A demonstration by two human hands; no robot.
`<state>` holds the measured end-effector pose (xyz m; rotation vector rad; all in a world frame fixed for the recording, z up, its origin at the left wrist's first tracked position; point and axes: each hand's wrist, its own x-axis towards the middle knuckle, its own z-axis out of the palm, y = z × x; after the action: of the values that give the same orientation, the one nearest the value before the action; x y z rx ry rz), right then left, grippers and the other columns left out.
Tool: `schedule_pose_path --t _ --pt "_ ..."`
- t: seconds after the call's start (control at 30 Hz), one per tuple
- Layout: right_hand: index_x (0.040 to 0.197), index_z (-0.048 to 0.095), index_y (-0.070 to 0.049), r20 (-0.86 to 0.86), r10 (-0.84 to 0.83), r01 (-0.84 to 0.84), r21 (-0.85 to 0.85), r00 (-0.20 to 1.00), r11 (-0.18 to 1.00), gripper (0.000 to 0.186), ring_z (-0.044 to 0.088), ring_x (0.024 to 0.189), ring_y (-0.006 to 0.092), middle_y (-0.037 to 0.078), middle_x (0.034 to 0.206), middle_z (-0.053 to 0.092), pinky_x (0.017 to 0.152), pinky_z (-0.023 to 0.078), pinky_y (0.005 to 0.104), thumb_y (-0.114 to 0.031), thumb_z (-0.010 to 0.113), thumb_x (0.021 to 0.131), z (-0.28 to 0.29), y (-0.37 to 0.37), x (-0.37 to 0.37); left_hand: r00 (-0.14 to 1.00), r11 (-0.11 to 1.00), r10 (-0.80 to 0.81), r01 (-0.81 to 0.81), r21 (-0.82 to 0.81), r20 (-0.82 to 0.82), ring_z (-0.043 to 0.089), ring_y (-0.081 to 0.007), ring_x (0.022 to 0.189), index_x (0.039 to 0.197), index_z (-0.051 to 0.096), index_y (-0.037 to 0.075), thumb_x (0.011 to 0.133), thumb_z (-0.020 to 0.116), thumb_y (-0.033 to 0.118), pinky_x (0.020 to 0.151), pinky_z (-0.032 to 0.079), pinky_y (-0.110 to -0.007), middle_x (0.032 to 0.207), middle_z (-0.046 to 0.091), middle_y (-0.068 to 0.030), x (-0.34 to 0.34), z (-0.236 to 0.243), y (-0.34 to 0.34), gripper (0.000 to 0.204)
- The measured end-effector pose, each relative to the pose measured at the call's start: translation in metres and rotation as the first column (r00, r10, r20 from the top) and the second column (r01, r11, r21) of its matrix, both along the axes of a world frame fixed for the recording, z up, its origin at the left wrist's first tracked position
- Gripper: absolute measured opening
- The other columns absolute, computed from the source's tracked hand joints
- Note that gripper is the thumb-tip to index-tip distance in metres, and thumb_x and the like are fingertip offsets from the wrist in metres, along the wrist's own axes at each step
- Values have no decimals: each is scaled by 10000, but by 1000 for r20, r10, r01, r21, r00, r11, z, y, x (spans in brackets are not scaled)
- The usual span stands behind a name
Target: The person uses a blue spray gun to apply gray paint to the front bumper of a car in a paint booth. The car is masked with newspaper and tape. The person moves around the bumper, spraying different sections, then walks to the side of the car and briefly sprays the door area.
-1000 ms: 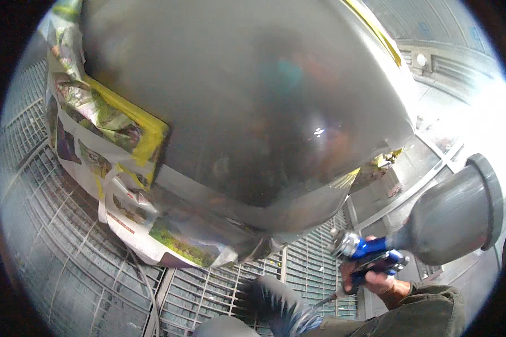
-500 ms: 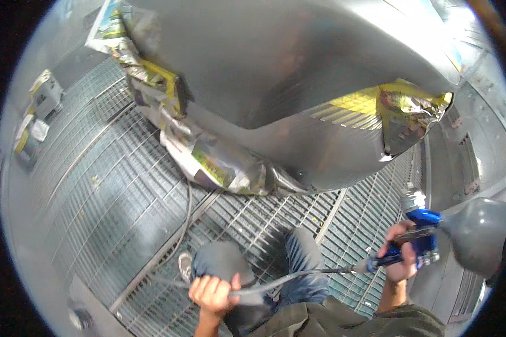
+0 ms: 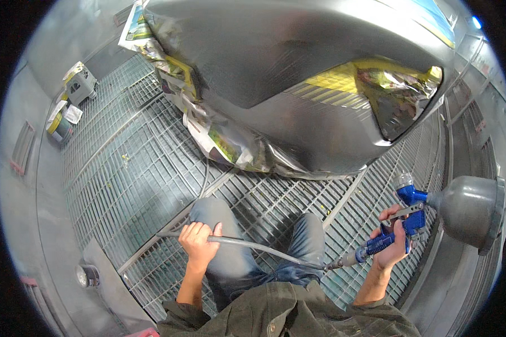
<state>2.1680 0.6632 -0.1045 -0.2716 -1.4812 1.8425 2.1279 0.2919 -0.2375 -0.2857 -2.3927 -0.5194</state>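
The blue spray gun (image 3: 413, 220) is on the near side of the grey car body (image 3: 286, 53), off the body's right end and apart from it. The right hand (image 3: 389, 244) is closed around the gun's grip, with fingers by the silver trigger lever (image 3: 406, 212); whether the lever is pressed I cannot tell.

The gun's long axis slants toward the car body: the hose coupling (image 3: 345, 260) sits at the end farther from the body, and the nozzle (image 3: 403, 178) is the part nearest it, facing roughly toward the masked recess (image 3: 396, 104) at the body's right end. The large grey cup (image 3: 469, 210) stands out sideways from the gun's head, pointing away to the right of the body.

The left hand (image 3: 198, 242) is wrapped around the grey hose (image 3: 253, 245), on the near side of the car body's left half, well apart from the gun. From that fist the hose runs in a shallow curve, crossing in front of the body's middle, to the coupling. Of the two hands, the right is nearer the recess; the left is nearer the masking paper (image 3: 199, 129) along the body's left edge, and touches none of it.
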Motion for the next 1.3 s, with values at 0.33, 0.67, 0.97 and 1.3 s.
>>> schedule_pose_path --t 0.33,0.67,0.97,1.3 --pt "1212 536 33 100 635 -590 -281 766 757 601 645 843 235 142 998 628 526 554 302 -286 745 748 -30 -11 22 996 995 -72 75 -65 46 471 -292 540 544 421 97 711 768 151 533 343 -403 569 449 -86 -10 1 2 389" --pt "1127 529 26 -84 44 -66 -279 995 958 368 591 785 189 113 919 579 456 527 254 -236 589 876 -33 50 48 999 997 -38 38 -65 10 452 -287 521 559 415 78 719 758 138 523 329 -390 546 417 -87 -14 -6 1 383" --pt "1156 533 26 42 167 -139 -382 985 914 402 636 833 217 155 977 614 501 568 294 -184 659 837 -68 25 83 998 980 -56 53 -193 -8 448 -275 523 573 414 88 772 747 156 531 334 -396 552 416 -71 -9 -6 4 394" --pt "1230 488 41 -19 511 -479 -382 859 791 455 612 877 223 170 1034 592 591 562 291 -182 639 863 -88 12 87 1000 983 -24 25 -184 7 450 -299 524 580 409 89 761 745 141 532 333 -403 560 427 -90 14 -11 15 385"
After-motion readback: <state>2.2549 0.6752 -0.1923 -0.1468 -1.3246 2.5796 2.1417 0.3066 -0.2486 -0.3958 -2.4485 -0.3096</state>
